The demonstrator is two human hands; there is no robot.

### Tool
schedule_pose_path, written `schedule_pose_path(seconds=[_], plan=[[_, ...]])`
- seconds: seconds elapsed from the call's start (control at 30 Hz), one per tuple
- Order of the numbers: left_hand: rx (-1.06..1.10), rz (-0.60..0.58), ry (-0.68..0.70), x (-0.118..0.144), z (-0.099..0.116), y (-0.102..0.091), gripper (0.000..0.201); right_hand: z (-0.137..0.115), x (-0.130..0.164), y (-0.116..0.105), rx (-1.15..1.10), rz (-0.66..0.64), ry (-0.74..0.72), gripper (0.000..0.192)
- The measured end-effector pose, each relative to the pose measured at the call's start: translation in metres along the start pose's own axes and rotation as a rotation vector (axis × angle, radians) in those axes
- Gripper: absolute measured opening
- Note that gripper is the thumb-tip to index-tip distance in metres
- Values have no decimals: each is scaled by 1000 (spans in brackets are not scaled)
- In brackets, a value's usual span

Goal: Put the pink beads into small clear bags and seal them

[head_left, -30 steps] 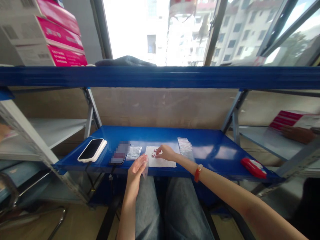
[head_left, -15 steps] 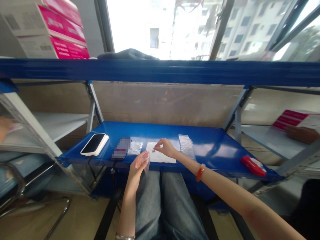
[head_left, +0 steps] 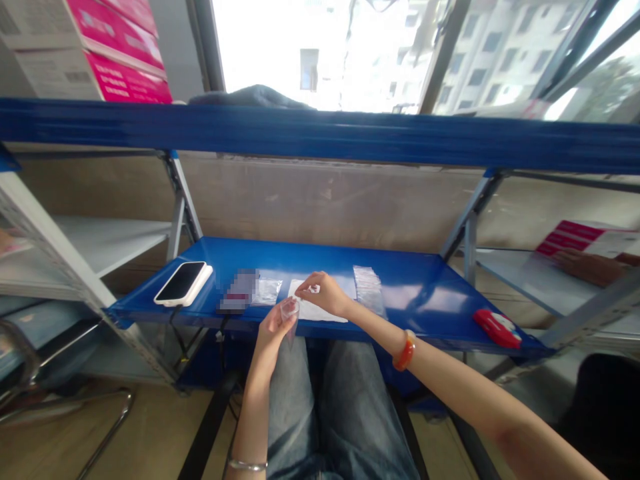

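My left hand is closed on a small clear plastic bag, whose mouth faces up near the front edge of the blue table. Just above that mouth, the fingertips of my right hand are pinched together. Whatever they hold is too small to make out. Under the right hand lies a white sheet. To its right is a row of overlapping clear bags, and to its left a clear packet.
A white-cased phone lies at the table's left, beside a blurred-out item. A red pouch rests at the right edge. Overhead runs a blue shelf beam. Another person's hand touches a pink-and-white box at far right.
My right hand has moved left from over the white sheet to the mouth of the bag in my left hand. The camera view has shifted slightly.
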State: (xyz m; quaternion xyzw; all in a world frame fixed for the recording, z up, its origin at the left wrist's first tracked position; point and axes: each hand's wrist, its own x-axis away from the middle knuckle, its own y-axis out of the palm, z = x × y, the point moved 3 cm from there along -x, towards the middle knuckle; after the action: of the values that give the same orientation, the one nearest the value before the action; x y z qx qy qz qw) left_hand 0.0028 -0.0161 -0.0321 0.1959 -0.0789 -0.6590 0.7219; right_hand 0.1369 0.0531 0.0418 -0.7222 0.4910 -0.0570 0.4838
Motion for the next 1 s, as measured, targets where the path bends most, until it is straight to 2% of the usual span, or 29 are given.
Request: schedule_pose_path(seconds=[0.1, 0.2, 0.33, 0.5, 0.77, 0.9, 1.0], plan=[[-16, -10, 6, 0, -1, -1, 50, 25, -5, 6, 161, -29, 91, 10], [-20, -17, 4, 0, -1, -2, 50, 51, -7, 16, 217, -103, 218, 16], [-27, -25, -12, 1, -1, -3, 49, 66, -7, 26, 248, -156, 291, 18], [-32, -14, -13, 2, -1, -4, 50, 60, -9, 32, 323, -146, 301, 23], [-25, 7, -23, 1, -3, -6, 50, 53, -12, 37, 360, -132, 306, 17], [-23, 6, -13, 1, -2, -6, 50, 49, -16, 28, 318, -142, 264, 15], [-22, -1, -13, 3, 1, -3, 49, 34, -18, 13, 133, -138, 189, 15]])
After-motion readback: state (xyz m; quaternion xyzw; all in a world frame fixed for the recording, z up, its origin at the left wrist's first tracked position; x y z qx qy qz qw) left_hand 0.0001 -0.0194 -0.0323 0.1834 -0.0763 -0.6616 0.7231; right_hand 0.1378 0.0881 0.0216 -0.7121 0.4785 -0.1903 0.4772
